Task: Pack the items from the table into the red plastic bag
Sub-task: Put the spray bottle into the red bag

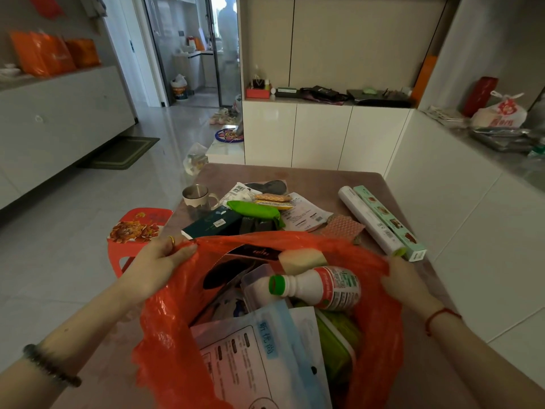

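Note:
The red plastic bag [165, 329] stands wide open at the near edge of the table [312, 177]. My left hand [160, 262] grips its left rim and my right hand [405, 283] grips its right rim. Inside lie a white bottle with a green cap [318, 286], a large white and blue packet [253, 358] and a green box [336, 340]. Behind the bag on the table are a green packet [253, 209], a dark box [212, 225], a metal cup [196, 196], snack bars [272, 200], paper sachets [303, 215], a pink cloth [342, 228], a white roll [368, 221] and a mint-green long box [389, 221].
A red stool [135, 228] stands left of the table. White cabinets [324, 134] run behind and along the right, with clutter on their tops. Tiled floor opens to the left, with a mat [121, 153] and a doorway where a person stands far off.

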The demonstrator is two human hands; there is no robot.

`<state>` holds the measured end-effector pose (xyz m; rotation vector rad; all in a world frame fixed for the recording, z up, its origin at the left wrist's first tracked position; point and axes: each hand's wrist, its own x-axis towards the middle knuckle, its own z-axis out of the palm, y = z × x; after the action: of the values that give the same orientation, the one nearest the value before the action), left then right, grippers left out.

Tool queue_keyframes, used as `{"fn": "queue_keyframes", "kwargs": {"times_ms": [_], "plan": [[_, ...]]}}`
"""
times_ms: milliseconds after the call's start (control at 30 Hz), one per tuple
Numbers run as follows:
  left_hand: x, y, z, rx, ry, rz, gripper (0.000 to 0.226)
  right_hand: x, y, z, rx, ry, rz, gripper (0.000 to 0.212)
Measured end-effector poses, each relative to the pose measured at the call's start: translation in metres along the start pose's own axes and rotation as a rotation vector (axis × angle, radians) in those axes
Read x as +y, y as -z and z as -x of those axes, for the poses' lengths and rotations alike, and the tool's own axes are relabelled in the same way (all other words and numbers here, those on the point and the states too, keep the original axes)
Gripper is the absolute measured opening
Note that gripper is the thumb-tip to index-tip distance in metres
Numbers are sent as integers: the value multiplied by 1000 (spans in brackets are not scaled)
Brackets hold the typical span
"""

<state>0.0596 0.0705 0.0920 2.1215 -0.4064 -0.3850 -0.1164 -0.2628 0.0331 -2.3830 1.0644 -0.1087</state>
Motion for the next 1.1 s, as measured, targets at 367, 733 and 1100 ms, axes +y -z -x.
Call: {"fn": "queue_keyframes", "kwargs": {"times_ms": [367, 733, 1100], "plan": [[-9, 3, -6, -38, 67, 8, 30, 1, 45, 14, -36, 212, 11, 19], [16, 23, -29, -297, 23, -281, 45, -44, 86, -80, 108, 230, -162, 42], [21, -4, -82, -178, -79, -303, 81, 61, -10, -210, -61, -98, 244, 65]]}}
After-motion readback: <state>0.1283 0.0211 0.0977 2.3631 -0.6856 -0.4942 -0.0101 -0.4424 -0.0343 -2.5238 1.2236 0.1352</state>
